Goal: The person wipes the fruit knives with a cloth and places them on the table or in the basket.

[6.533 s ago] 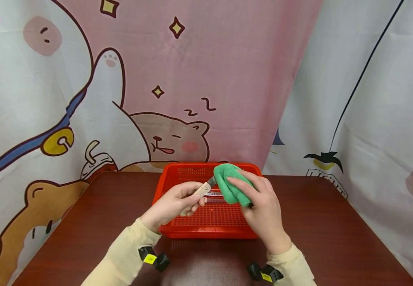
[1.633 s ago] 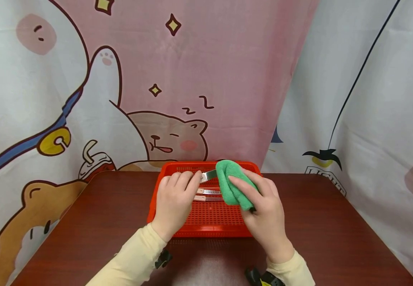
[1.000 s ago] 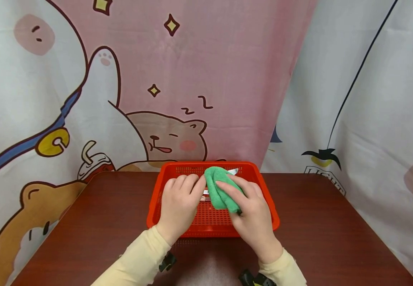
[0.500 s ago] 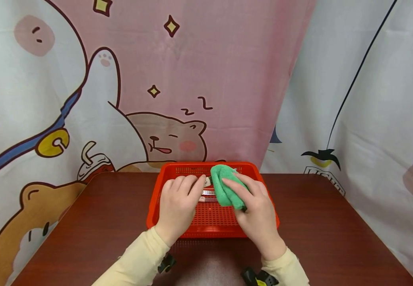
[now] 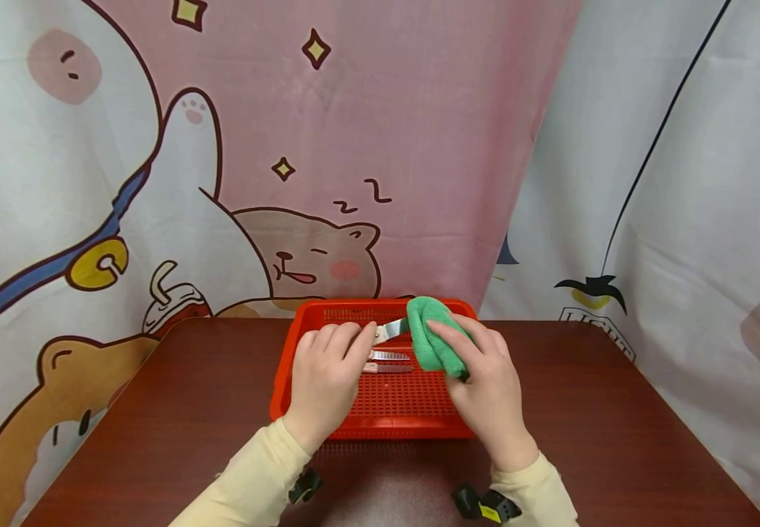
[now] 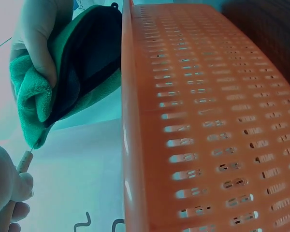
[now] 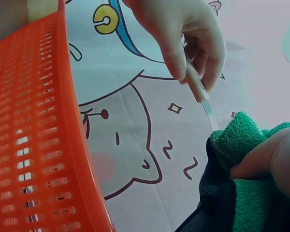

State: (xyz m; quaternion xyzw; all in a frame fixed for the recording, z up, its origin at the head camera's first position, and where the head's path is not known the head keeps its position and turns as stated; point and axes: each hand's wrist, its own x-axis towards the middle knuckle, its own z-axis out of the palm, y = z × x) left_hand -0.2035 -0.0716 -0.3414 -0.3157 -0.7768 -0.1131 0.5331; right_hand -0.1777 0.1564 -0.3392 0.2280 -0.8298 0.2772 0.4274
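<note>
My left hand (image 5: 327,373) grips a small knife (image 5: 395,329) by its pale handle, back of the hand upward. The knife's blade points right and its tip is hidden in a folded green cloth (image 5: 434,338). My right hand (image 5: 490,388) pinches that cloth between thumb and fingers. In the right wrist view a strip of bare blade (image 7: 209,113) shows between handle and cloth. A dark side of the cloth (image 6: 92,53) appears in the left wrist view. Both hands are above a red basket (image 5: 393,424).
Inside the basket lie two more knives, one with a shiny blade (image 5: 390,356) and one with a duller blade (image 5: 393,369). The basket stands on a dark brown table (image 5: 590,410). A printed curtain (image 5: 419,146) hangs right behind it.
My left hand has turned from thumb side up to back up on the knife. The cloth slid left over the blade, exposing its tip, then moved back right, uncovering blade near the handle.
</note>
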